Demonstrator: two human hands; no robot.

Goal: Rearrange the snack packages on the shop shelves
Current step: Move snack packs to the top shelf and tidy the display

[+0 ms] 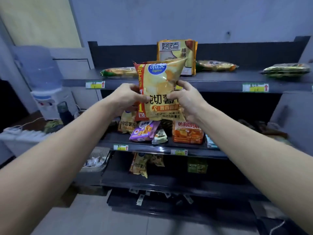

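Note:
A yellow potato-chip bag [160, 82] with a red side strip is held upright in front of the dark shelves, between the top shelf [169, 80] and the middle shelf [160, 145]. My left hand [126, 97] grips its left edge and my right hand [186, 100] grips its right edge. Behind it on the top shelf stands a yellow cookie pack [177, 51]. On the middle shelf below sit another chip bag [127, 123], a purple pack [144, 131], a small grey packet [160, 136] and an orange pack [188, 134].
Flat packs lie on the top shelf at left [118, 72], right of centre [216, 65] and far right [286, 70]. The lowest shelf holds chip bags [139, 165] and a green box [197, 165]. A water dispenser [44, 78] stands at left.

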